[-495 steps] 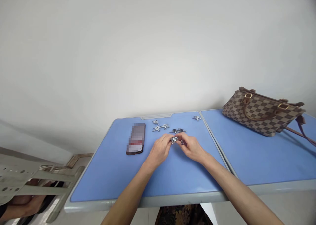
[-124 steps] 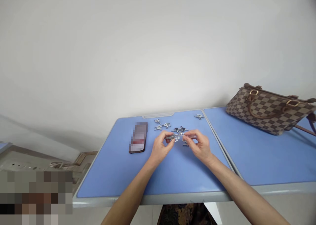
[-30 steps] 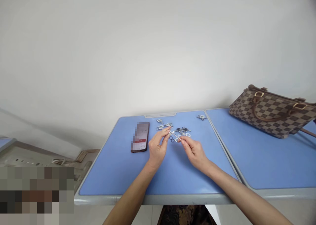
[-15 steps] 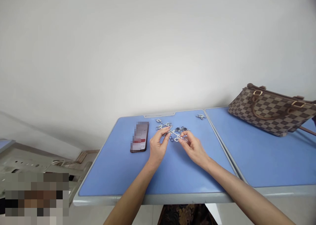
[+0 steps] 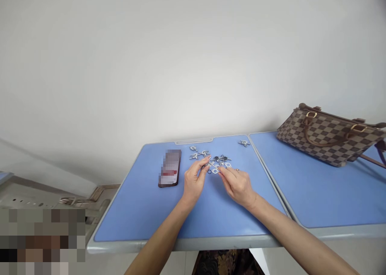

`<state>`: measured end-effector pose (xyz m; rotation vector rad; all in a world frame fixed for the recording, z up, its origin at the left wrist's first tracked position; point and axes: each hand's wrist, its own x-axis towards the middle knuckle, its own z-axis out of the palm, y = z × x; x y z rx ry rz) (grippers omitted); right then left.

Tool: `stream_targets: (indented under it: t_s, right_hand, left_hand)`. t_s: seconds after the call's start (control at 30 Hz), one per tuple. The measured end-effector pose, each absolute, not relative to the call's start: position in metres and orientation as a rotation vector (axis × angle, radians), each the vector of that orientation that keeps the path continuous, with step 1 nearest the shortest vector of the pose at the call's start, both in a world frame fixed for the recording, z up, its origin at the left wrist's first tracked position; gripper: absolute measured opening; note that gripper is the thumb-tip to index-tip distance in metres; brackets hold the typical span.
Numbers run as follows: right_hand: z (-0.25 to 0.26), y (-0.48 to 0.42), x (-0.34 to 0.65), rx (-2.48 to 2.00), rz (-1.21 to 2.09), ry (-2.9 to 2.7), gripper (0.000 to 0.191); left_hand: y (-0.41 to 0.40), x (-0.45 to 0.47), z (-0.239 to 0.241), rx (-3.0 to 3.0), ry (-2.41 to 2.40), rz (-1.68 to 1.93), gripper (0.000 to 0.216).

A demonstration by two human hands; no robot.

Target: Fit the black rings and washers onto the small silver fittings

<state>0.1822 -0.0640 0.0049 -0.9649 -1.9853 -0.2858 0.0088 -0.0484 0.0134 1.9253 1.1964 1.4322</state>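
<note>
Fingers [image 5: 207, 160] at metal clasps [image 5: 215, 170] (grip unclear), table edge [image 5: 181, 245] well apart.

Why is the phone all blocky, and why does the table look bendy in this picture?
In the head view, the phone is hidden by blocky pixels, and so is a patch in the bottom left corner. The blue table looks bent, probably from a wide lens. The light is soft, so the checkered handbag casts only a faint shadow.
</note>
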Motion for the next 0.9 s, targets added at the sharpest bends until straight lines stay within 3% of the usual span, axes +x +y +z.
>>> stream_targets:
  t_s: [0.13, 0.9]
  right_hand:
    - [0.0012, -0.0643, 0.1809, -0.878, 0.011, -1.882, 0.022]
    - [0.0051, -0.0655, 0.1763, -0.992, 0.618, -1.626, 0.023]
  left_hand:
    - [-0.0486, 0.0079, 0.0134, 1.972, 1.174, 1.438, 0.02]
    - [-0.0454, 0.0085, 0.0122, 2.141, 1.206, 1.476, 0.02]
